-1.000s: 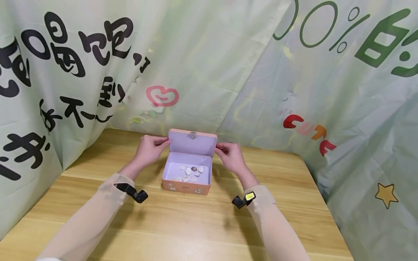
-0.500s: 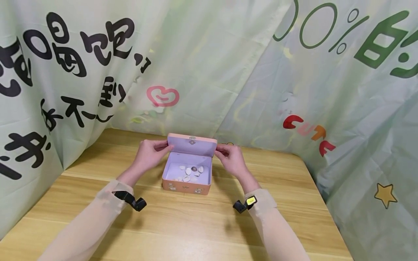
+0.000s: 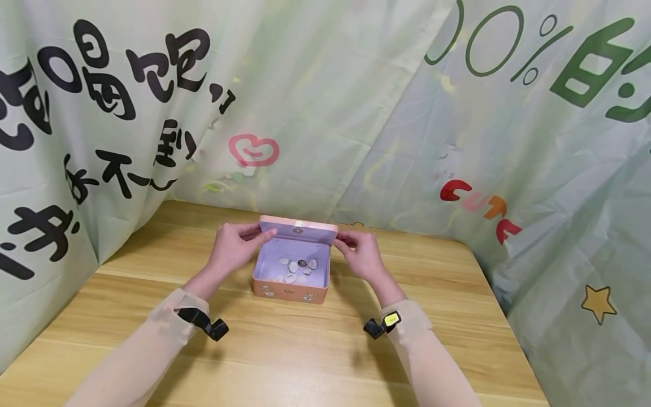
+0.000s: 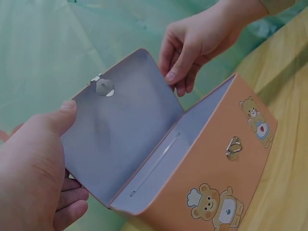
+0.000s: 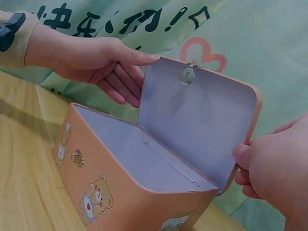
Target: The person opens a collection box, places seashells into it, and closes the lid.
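On the table stands an orange tin box (image 3: pixel 277 291) with a lilac inside and bear pictures on its outer walls. Its hinged lid (image 3: pixel 300 234) is raised at the back, tilted forward over the box. My left hand (image 3: pixel 231 249) pinches the lid's left edge, thumb on the inner face and fingers behind. At the opposite edge, my right hand (image 3: pixel 363 254) pinches the lid near its lower corner. Several small whitish shells (image 3: pixel 293 267) and one dark round piece (image 3: pixel 302 263) lie on the box floor. A metal clasp (image 5: pixel 186 75) sits at the lid's front edge in the right wrist view.
A wooden table (image 3: pixel 285 356) carries the box toward its back edge. Behind and on both sides hangs a pale green printed curtain (image 3: pixel 315 102). Each forearm wears a black wrist camera (image 3: pixel 216 329).
The lid has tipped forward and down from nearly upright, with both hands still holding its sides. My left thumb has slid further onto the lid's inner face. The box has stayed put.
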`<control>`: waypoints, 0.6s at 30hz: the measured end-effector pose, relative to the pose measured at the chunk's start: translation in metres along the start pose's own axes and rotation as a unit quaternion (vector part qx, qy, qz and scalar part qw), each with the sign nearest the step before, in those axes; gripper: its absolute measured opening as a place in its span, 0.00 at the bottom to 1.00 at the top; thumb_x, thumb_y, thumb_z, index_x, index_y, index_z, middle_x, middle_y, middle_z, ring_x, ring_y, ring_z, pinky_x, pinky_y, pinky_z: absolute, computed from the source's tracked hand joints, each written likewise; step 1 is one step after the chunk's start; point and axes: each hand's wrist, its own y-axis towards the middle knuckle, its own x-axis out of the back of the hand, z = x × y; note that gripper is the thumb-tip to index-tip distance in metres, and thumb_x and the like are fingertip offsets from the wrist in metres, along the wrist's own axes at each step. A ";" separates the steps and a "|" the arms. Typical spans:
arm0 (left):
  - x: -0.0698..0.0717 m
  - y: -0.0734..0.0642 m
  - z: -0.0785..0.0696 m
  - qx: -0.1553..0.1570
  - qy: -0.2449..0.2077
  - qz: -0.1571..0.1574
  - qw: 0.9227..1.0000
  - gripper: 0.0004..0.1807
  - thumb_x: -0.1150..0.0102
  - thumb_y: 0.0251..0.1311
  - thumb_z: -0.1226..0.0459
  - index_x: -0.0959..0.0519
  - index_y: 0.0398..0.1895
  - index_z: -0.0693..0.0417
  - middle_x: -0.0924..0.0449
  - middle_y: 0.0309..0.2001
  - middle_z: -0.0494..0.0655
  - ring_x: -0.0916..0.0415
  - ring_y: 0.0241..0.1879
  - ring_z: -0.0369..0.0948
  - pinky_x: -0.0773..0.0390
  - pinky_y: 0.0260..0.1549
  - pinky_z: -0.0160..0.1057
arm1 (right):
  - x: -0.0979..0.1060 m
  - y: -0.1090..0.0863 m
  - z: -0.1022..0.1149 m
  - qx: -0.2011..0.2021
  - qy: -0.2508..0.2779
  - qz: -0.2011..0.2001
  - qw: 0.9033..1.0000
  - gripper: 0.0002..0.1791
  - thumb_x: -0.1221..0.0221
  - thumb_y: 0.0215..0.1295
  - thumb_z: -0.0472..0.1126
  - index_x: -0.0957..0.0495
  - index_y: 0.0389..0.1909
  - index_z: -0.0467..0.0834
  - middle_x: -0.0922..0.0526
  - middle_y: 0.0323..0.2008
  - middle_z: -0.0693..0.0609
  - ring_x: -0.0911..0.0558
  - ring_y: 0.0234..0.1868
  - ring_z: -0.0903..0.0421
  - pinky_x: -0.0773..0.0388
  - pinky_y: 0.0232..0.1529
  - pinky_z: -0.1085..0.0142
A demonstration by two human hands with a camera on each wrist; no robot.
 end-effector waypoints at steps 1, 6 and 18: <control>0.000 -0.001 0.000 0.000 0.002 -0.001 1.000 0.42 0.26 0.54 0.33 0.12 0.55 0.60 0.10 0.46 0.55 0.11 0.44 0.47 0.13 0.45 0.46 | 0.000 -0.001 0.000 0.000 0.001 0.000 1.000 0.07 0.32 0.71 0.30 0.10 0.46 0.34 0.09 0.39 0.44 0.10 0.40 0.50 0.13 0.45 0.57; -0.002 -0.005 -0.001 0.000 0.003 -0.011 1.000 0.40 0.26 0.56 0.35 0.11 0.53 0.62 0.10 0.45 0.57 0.10 0.43 0.48 0.13 0.45 0.49 | -0.001 -0.004 -0.001 0.001 -0.004 -0.002 1.000 0.07 0.32 0.71 0.31 0.10 0.47 0.35 0.09 0.38 0.45 0.11 0.38 0.52 0.14 0.45 0.57; -0.007 -0.011 0.000 -0.002 -0.002 -0.048 0.999 0.41 0.23 0.54 0.36 0.12 0.53 0.64 0.10 0.44 0.59 0.10 0.41 0.50 0.12 0.41 0.50 | -0.004 -0.011 0.003 -0.019 0.000 -0.012 1.000 0.09 0.31 0.70 0.31 0.11 0.48 0.34 0.09 0.39 0.44 0.11 0.37 0.51 0.13 0.44 0.57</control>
